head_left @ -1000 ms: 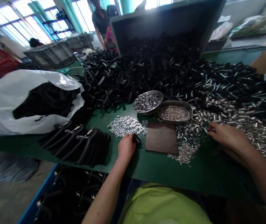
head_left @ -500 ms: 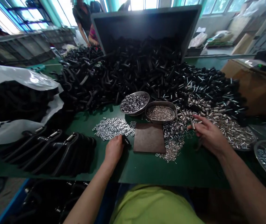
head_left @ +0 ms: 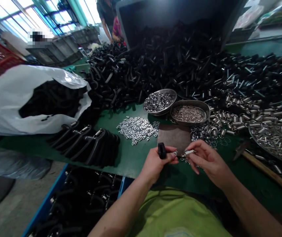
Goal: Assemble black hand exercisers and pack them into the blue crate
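Note:
My left hand [head_left: 157,163] is closed around a black plastic part [head_left: 162,150] with a small metal end pointing right. Facing it, my right hand [head_left: 209,161] pinches a silver coil spring [head_left: 189,152] between thumb and fingers. A small gap separates the spring from the metal end. Both hands hover at the near edge of a brown square plate [head_left: 174,135]. Left of the plate spreads a pile of silver nuts [head_left: 136,128]. Loose springs [head_left: 222,123] lie beyond my right hand.
Two metal bowls, one with shiny pieces [head_left: 159,101] and one with tiny parts [head_left: 189,113], stand behind the plate. A hammer [head_left: 267,168] lies at right. Black handles [head_left: 86,144] are lined up at left, by a white bag [head_left: 12,98]. Black parts [head_left: 155,65] heap up behind.
My right hand has come from the spring pile with a spring to meet my left hand. The left hand has lifted the black part to the plate's edge. The view has turned left.

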{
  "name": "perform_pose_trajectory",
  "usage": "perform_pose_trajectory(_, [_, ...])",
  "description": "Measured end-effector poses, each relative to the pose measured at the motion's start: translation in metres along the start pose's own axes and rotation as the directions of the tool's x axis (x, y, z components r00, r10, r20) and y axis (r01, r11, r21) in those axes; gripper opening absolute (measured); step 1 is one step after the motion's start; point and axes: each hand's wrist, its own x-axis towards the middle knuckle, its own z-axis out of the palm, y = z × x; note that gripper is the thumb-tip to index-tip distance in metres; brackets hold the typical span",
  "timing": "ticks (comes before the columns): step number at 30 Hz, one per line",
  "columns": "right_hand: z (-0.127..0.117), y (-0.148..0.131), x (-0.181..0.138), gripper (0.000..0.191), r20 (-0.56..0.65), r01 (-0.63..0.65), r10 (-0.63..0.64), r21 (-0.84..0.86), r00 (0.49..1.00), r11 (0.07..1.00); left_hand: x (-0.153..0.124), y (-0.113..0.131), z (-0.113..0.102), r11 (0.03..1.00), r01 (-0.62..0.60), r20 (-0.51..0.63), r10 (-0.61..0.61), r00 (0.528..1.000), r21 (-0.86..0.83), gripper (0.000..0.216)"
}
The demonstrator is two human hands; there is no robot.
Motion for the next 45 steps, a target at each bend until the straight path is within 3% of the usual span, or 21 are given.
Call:
perform_pose_trajectory(5, [0.001, 0.001, 0.000, 0.017, 0.072, 0.000, 0.004, -0.068, 0.997, 0.998, -0.004, 0.001, 0.004, 1.000, -0.001, 0.035, 0.002, 0.999, -0.017, 0.029])
perform_pose_trajectory(9, [0.002, 0.005, 0.005, 0.019, 0.055, -0.030, 0.033, -0.068, 0.998, 0.997, -0.004, 0.002, 0.001, 0.994, -0.047, 0.067, 0.040, 0.997, 0.101, 0.023])
perform_pose_trajectory(13, [0.003, 0.009, 0.011, 0.023, -0.035, -0.048, 0.047, -0.042, 0.998, 0.998, -0.007, 0.003, -0.003, 0.873, -0.289, 0.113, 0.266, 0.957, 0.394, 0.013])
perform_pose_trajectory(15, [0.002, 0.008, 0.012, 0.027, -0.098, -0.019, 0.009, -0.103, 0.995, 0.995, -0.007, 0.001, -0.004, 0.775, -0.397, 0.142, 0.379, 0.914, 0.492, 0.012])
perform_pose_trajectory(16, [0.001, 0.007, 0.012, 0.027, -0.120, -0.004, -0.016, -0.165, 0.993, 0.986, -0.006, -0.001, -0.004, 0.771, -0.398, 0.139, 0.382, 0.914, 0.496, 0.013])
perform_pose_trajectory(18, [0.001, 0.004, 0.011, 0.024, -0.144, 0.028, -0.077, -0.315, 0.987, 0.949, -0.003, -0.007, -0.001, 0.879, -0.270, 0.100, 0.251, 0.963, 0.392, 0.018])
perform_pose_trajectory(20, [0.001, -0.001, 0.008, 0.019, -0.156, 0.064, -0.146, -0.434, 0.977, 0.899, 0.000, -0.014, 0.003, 0.988, -0.015, 0.084, 0.002, 0.996, 0.156, 0.025])
perform_pose_trajectory(22, [0.003, -0.007, 0.004, 0.017, -0.152, 0.118, -0.220, -0.496, 0.963, 0.860, 0.004, -0.021, 0.008, 0.971, 0.224, 0.131, -0.213, 0.968, -0.079, 0.032])
perform_pose_trajectory(24, [0.007, -0.011, 0.000, 0.015, -0.131, 0.176, -0.290, -0.542, 0.948, 0.822, 0.005, -0.025, 0.013, 0.916, 0.347, 0.179, -0.314, 0.932, -0.202, 0.035])
perform_pose_trajectory(29, [0.013, -0.013, -0.004, 0.012, -0.035, 0.291, -0.417, -0.663, 0.908, 0.690, 0.004, -0.030, 0.024, 0.912, 0.352, 0.238, -0.302, 0.923, -0.209, 0.031])
perform_pose_trajectory(32, [0.012, -0.011, -0.004, 0.015, 0.036, 0.291, -0.387, -0.723, 0.921, 0.626, 0.001, -0.030, 0.027, 0.953, 0.286, 0.225, -0.258, 0.940, -0.102, 0.026])
perform_pose_trajectory(36, [0.008, -0.007, -0.006, 0.016, 0.013, 0.220, -0.300, -0.711, 0.954, 0.668, -0.004, -0.026, 0.029, 0.973, 0.188, 0.120, -0.204, 0.972, 0.131, 0.026])
perform_pose_trajectory(38, [0.005, -0.002, -0.007, 0.014, -0.054, 0.181, -0.297, -0.682, 0.953, 0.708, -0.005, -0.025, 0.030, 0.951, 0.166, 0.136, -0.206, 0.969, 0.260, 0.031])
perform_pose_trajectory(41, [-0.005, 0.006, -0.012, 0.010, -0.161, 0.114, -0.271, -0.626, 0.949, 0.772, -0.005, -0.030, 0.034, 0.912, 0.172, 0.233, -0.272, 0.934, 0.373, 0.035])
perform_pose_trajectory(43, [-0.018, 0.009, -0.023, 0.016, -0.207, 0.059, -0.227, -0.602, 0.952, 0.796, -0.006, -0.034, 0.036, 0.916, 0.253, 0.311, -0.350, 0.883, 0.312, 0.036])
perform_pose_trajectory(45, [-0.042, 0.010, -0.042, 0.016, -0.254, -0.017, -0.202, -0.660, 0.946, 0.751, -0.006, -0.036, 0.036, 0.913, 0.361, 0.378, -0.407, 0.832, 0.189, 0.037])
